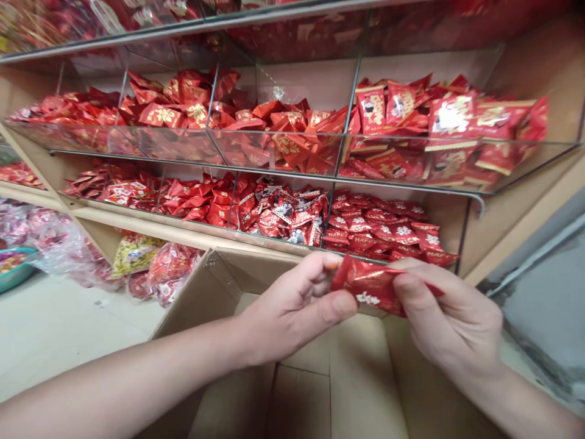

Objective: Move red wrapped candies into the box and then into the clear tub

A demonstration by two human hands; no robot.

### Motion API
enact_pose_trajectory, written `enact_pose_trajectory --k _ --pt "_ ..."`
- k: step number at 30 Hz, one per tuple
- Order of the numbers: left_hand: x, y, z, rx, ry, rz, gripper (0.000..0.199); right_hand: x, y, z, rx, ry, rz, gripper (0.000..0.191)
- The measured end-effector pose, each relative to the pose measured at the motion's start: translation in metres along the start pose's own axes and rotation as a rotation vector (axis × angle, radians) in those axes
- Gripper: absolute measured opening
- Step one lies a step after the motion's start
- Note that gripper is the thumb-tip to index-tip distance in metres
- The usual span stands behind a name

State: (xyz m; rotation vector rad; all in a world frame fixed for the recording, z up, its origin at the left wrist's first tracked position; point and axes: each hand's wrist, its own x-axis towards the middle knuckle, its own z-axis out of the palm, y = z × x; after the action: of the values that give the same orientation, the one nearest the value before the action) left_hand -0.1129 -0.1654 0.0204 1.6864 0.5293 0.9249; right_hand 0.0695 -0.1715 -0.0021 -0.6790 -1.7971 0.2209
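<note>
A small red wrapped packet [372, 283] with white and gold print is held up between both hands, above an open cardboard box [306, 390]. My left hand [301, 305] pinches its left end, with the thumb in front and the fingers curled behind. At the right end, my right hand [450, 314] has its thumb and fingers closed on the wrapper. Just behind the packet lie dark red packets [388, 225] in the lower shelf's right compartment.
Clear dividers split the shelves of red packets [283, 131] above and behind the box. Plastic bags of packets [171, 268] and a teal basin [16, 277] sit on the floor at left. A grey surface [543, 305] borders the right side.
</note>
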Motion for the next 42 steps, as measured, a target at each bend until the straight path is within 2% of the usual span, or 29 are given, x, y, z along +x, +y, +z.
enact_pose_trajectory --k 3,7,11,14,15,17,19,21,23,26,29,32,34,36,40,42 --pt "0.0 -0.001 -0.005 0.087 -0.034 -0.06 0.021 0.0 0.004 -0.002 -0.045 -0.079 -0.1 0.016" --pt "0.0 0.001 -0.009 0.216 0.06 0.003 0.023 0.0 0.005 -0.004 -0.099 -0.038 -0.127 0.022" --pt "0.0 0.0 -0.009 0.047 0.152 -0.007 0.036 0.005 0.007 -0.01 -0.179 -0.094 -0.267 0.026" --pt "0.001 0.001 -0.007 0.001 0.258 -0.233 0.032 0.005 0.008 -0.015 -0.3 -0.107 -0.324 0.028" --pt "0.001 0.001 -0.007 -0.022 0.239 -0.348 0.036 0.004 0.009 -0.016 -0.338 -0.113 -0.338 0.03" --pt "0.001 0.003 -0.006 -0.132 0.13 -0.551 0.041 0.002 0.01 -0.018 -0.397 -0.131 -0.367 0.034" --pt "0.0 0.005 -0.005 -0.265 0.047 -0.625 0.037 0.001 0.01 -0.019 -0.431 -0.127 -0.388 0.037" --pt "0.0 0.005 -0.004 -0.339 0.07 -0.608 0.031 0.001 0.009 -0.017 -0.426 -0.092 -0.366 0.035" --pt "0.001 0.003 -0.003 -0.352 0.152 -0.542 0.028 0.001 0.008 -0.013 -0.327 -0.034 -0.231 0.033" --pt "0.004 -0.001 -0.001 -0.303 0.254 -0.441 0.028 0.002 0.009 -0.004 -0.013 0.041 0.173 0.03" --pt "0.005 -0.004 0.001 -0.255 0.293 -0.36 0.027 0.005 0.01 0.003 0.246 0.023 0.588 0.024" --pt "0.005 -0.008 0.004 -0.229 0.259 -0.29 0.023 0.008 0.01 0.003 0.455 -0.047 0.846 0.034" --pt "0.004 -0.011 0.006 -0.217 0.24 -0.275 0.022 0.009 0.008 0.002 0.546 -0.129 0.903 0.036" --pt "0.004 -0.015 0.007 -0.213 0.234 -0.307 0.023 0.008 0.007 0.002 0.577 -0.186 0.884 0.036" --pt "0.003 -0.02 0.009 -0.233 0.138 -0.463 0.028 0.007 0.005 0.003 0.591 -0.185 0.844 0.034" --pt "0.002 -0.019 0.01 -0.302 0.084 -0.497 0.027 0.007 0.002 0.003 0.605 -0.188 0.86 0.034"
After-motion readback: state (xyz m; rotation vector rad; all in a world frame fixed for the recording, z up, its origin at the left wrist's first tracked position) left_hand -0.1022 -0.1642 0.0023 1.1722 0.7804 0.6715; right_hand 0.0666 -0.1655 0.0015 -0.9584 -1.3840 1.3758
